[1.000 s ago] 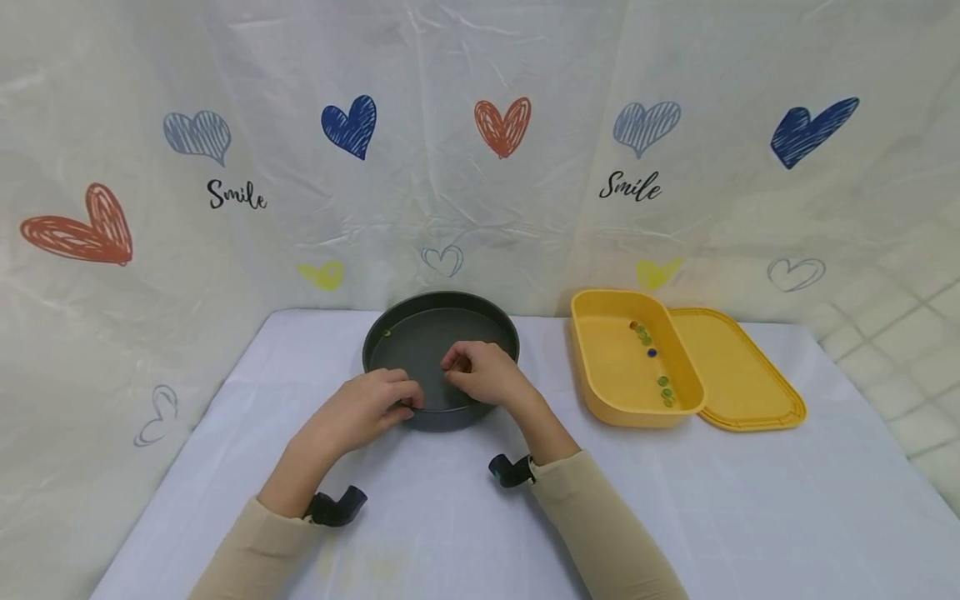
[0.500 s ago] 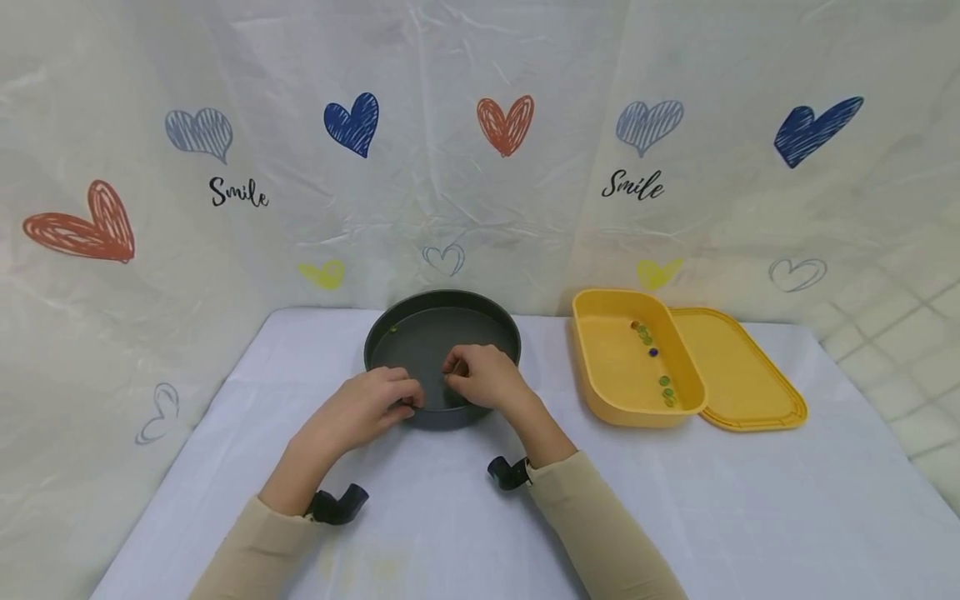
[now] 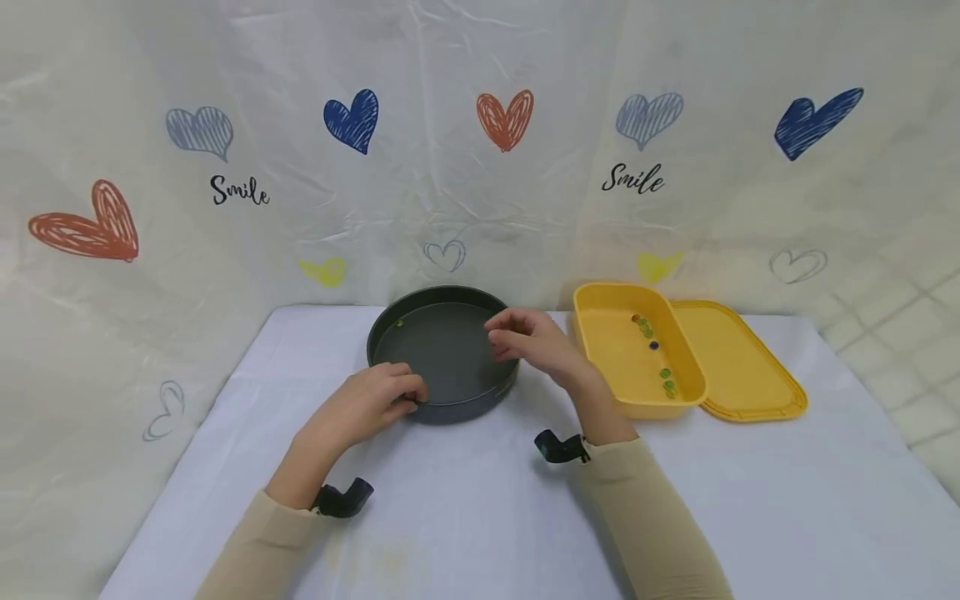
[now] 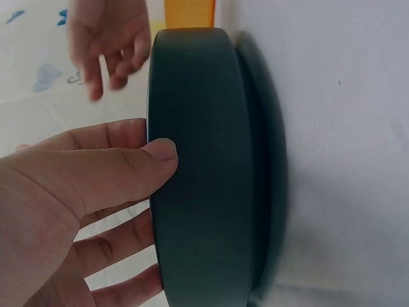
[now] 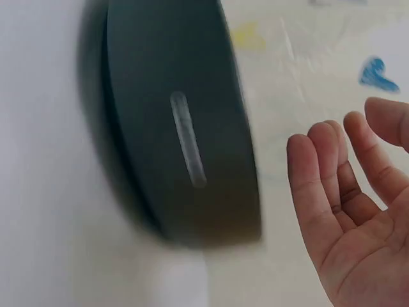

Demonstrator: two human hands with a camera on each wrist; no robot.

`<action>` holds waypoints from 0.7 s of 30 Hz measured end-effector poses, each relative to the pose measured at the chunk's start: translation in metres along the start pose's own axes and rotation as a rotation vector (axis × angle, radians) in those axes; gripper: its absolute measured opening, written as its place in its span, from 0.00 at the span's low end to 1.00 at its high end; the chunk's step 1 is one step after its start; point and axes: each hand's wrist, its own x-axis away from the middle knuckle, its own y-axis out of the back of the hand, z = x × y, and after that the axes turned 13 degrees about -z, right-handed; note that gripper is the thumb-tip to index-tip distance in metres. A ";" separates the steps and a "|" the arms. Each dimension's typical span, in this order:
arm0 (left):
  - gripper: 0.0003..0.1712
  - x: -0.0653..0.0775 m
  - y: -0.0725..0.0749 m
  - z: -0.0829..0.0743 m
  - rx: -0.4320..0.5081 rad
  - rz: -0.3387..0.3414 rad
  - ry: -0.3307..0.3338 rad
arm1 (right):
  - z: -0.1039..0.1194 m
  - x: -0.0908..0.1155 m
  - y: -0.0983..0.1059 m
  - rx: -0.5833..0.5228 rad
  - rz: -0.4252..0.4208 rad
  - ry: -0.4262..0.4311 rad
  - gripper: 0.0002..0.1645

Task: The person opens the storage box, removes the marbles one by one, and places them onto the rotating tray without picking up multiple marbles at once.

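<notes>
A round dark pan (image 3: pixel 442 358) rests on the white-covered table, with a small yellow-green piece (image 3: pixel 400 323) inside near its far left side. My left hand (image 3: pixel 375 400) pinches the pan's near left rim; in the left wrist view the thumb presses the pan's outer wall (image 4: pixel 201 173) and the fingers lie on the inner side. Over the pan's right edge hovers my right hand (image 3: pixel 536 342), fingers loosely bent. In the right wrist view that hand (image 5: pixel 364 217) is apart from the pan, and nothing shows between its fingers.
To the right stands a yellow box (image 3: pixel 607 358) with several small green, blue and brownish pieces (image 3: pixel 647 330) in it. Its yellow lid (image 3: pixel 738 358) lies flat beside it. A white sheet (image 3: pixel 442 200) printed with hearts hangs behind the table.
My right hand has moved right and away from above the pan's middle, toward the yellow box. The small piece in the pan has shifted slightly right. My left hand stays on the rim.
</notes>
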 end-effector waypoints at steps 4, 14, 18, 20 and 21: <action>0.10 0.000 0.000 0.001 0.000 0.008 0.001 | 0.001 0.016 0.047 0.088 -0.058 -0.007 0.20; 0.11 0.000 -0.001 0.001 -0.002 -0.002 -0.001 | -0.013 0.054 0.131 0.273 -0.157 0.000 0.25; 0.11 0.001 -0.002 0.000 -0.001 0.009 0.003 | -0.026 0.061 0.142 0.416 -0.150 -0.017 0.25; 0.11 0.001 -0.002 0.000 -0.002 0.002 0.005 | -0.030 0.061 0.145 0.523 -0.147 -0.005 0.24; 0.11 0.001 -0.001 -0.001 0.003 -0.001 0.009 | -0.032 0.061 0.146 0.587 -0.149 0.006 0.24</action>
